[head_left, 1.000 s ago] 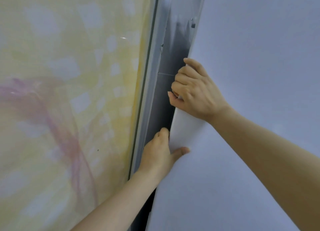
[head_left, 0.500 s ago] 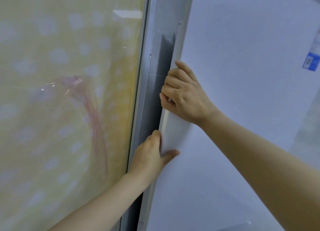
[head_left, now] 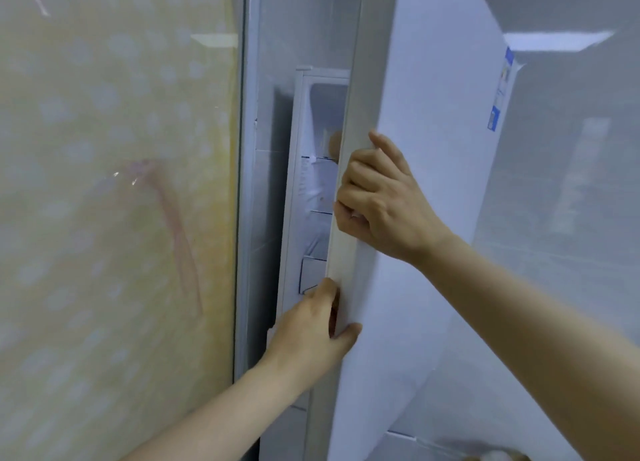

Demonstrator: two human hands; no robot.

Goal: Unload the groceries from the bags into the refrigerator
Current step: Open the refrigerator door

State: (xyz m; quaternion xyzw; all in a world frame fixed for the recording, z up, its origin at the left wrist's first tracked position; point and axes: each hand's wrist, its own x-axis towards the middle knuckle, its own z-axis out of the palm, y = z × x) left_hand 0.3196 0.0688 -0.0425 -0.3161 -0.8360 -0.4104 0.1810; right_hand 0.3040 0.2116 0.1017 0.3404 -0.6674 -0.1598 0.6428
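Observation:
The white refrigerator door (head_left: 426, 142) stands partly open, swung out on the right. My right hand (head_left: 384, 201) grips its left edge at mid height, fingers curled round the edge. Lower down, my left hand (head_left: 311, 325) holds the same edge, fingers behind it and thumb on the front face. Through the gap I see a slice of the white refrigerator interior (head_left: 318, 183) with shelf lines. No bags or groceries are in view.
A wall with a yellowish dotted covering (head_left: 114, 201) fills the left, right beside a grey frame strip (head_left: 247, 149). A blue label (head_left: 500, 93) sits near the door's far edge. A glossy white surface (head_left: 571, 201) lies to the right.
The door has swung open from a narrow dark gap to a wider one that shows the interior. Both hands stayed on the door's edge and moved out with it.

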